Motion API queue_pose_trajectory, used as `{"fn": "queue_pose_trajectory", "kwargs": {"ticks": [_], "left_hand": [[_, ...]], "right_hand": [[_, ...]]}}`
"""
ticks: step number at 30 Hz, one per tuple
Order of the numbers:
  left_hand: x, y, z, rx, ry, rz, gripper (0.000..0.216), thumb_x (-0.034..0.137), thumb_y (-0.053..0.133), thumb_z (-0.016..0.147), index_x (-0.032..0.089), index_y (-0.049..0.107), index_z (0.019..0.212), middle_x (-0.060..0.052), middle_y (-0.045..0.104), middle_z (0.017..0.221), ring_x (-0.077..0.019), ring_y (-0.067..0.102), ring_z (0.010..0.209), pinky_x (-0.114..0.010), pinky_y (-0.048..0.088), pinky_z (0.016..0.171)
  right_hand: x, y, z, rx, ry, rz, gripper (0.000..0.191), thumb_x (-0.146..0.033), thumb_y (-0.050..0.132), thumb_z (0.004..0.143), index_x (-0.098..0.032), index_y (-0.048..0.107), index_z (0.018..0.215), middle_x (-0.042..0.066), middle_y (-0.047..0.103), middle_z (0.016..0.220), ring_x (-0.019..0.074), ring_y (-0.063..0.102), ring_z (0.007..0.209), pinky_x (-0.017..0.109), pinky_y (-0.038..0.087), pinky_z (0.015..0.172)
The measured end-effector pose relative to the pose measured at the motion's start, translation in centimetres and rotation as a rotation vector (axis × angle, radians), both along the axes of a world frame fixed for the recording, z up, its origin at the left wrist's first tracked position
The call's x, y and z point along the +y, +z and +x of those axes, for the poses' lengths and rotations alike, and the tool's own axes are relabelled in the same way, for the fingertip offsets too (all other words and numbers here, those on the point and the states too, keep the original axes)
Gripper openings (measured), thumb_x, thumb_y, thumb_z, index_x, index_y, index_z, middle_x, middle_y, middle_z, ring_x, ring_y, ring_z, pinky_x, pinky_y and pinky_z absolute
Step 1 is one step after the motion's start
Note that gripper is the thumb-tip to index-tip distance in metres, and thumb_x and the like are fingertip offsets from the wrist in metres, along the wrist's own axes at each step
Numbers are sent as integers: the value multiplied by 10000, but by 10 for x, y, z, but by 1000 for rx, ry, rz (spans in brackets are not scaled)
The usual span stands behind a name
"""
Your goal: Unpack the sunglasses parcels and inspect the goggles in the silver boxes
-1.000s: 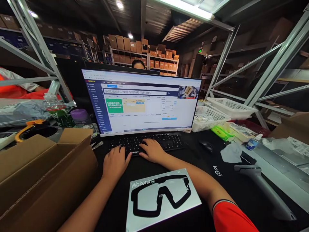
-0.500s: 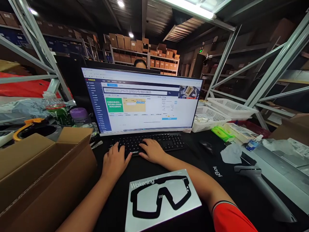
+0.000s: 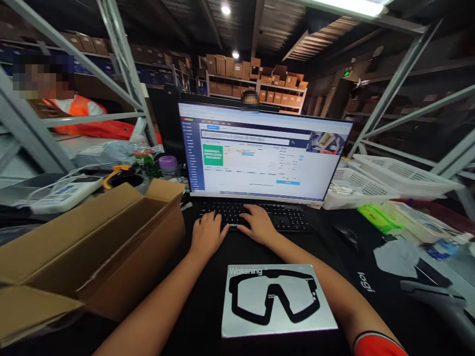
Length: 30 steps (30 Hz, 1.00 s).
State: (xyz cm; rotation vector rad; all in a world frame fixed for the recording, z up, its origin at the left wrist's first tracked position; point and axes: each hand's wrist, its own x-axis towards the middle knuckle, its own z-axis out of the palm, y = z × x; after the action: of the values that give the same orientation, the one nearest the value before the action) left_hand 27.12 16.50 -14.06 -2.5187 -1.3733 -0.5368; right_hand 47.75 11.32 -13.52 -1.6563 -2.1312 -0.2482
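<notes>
Both my hands rest on a black keyboard [image 3: 293, 217] in front of a lit monitor [image 3: 256, 173]. My left hand [image 3: 208, 236] lies over the left end of the keys, fingers spread. My right hand [image 3: 258, 225] is on the middle keys with its fingers apart. Neither hand holds anything. Between my forearms lies a white box [image 3: 252, 324] printed with black glasses and the word "Wakening". On the screen are a green panel, a wide text bar and a small camera picture at the upper right.
An open cardboard box [image 3: 148, 257] stands left of my arm. To the right are a mouse [image 3: 347, 236], a grey handheld scanner [image 3: 434, 295], crumpled tissue [image 3: 397, 258] and white baskets [image 3: 361, 190]. A person in an orange vest [image 3: 87, 110] is at the far left; another head shows behind the monitor.
My view has turned left, so the scene sits further right and the person in orange has come into view. Both hands stay on the keyboard.
</notes>
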Motion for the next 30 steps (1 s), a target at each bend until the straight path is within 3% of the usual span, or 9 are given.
{"fn": "queue_pose_trajectory", "kwargs": {"ticks": [8,10,12,15,19,20,24,30], "left_hand": [[1,-1,-1,-50,-14,-13,338,404,491,989,143,652,1132,-196,640,1264,-346,576,1188,-464,457,946],[2,-2,-1,-63,-29,-16,328,392,494,988,141,656,1122,-197,644,1255,-351,578,1185,-474,458,951],[2,-3,-1,-70,-53,-19,309,370,494,990,144,659,1121,-189,650,1247,-341,585,1179,-477,456,970],[3,-4,-2,-77,-91,-21,271,330,509,983,163,657,1136,-163,659,1250,-314,591,1186,-465,443,1019],[3,-4,-2,-100,-106,-17,280,333,523,976,165,653,1158,-166,657,1264,-322,588,1204,-486,442,1041],[3,-5,-2,-109,-108,-16,288,335,519,977,159,653,1162,-171,655,1266,-328,589,1204,-495,444,1041],[7,-7,-3,-147,-135,-28,297,327,528,969,143,660,1161,-188,651,1263,-340,586,1207,-488,463,1037],[19,-14,-7,-206,-218,-77,307,306,543,962,198,644,1232,-126,633,1320,-290,565,1254,-443,456,1086]], "right_hand": [[-4,-4,0,106,-8,27,238,-319,719,898,-166,721,1081,151,632,1306,306,551,1254,485,426,1090],[-1,-3,0,117,3,24,159,-302,665,938,-182,743,1009,128,647,1287,294,548,1265,476,415,1107],[3,-3,-2,143,-10,27,210,-268,562,994,-180,746,943,126,641,1288,271,563,1250,453,430,1097],[11,-3,-5,178,-30,33,183,-219,562,972,-173,710,1068,137,625,1280,240,594,1203,416,478,1051],[15,1,-4,166,-37,44,618,-266,810,773,-136,580,1332,197,557,1389,340,501,1325,545,401,1124],[16,3,-3,155,-28,42,638,-288,822,773,-131,577,1341,205,552,1403,350,494,1335,562,380,1138],[16,6,0,87,81,-35,313,-280,677,935,-181,677,1232,139,646,1319,252,602,1236,433,457,1094],[18,5,-8,50,98,-85,255,-224,612,971,-184,710,1203,133,672,1283,259,613,1210,430,476,1062]]}}
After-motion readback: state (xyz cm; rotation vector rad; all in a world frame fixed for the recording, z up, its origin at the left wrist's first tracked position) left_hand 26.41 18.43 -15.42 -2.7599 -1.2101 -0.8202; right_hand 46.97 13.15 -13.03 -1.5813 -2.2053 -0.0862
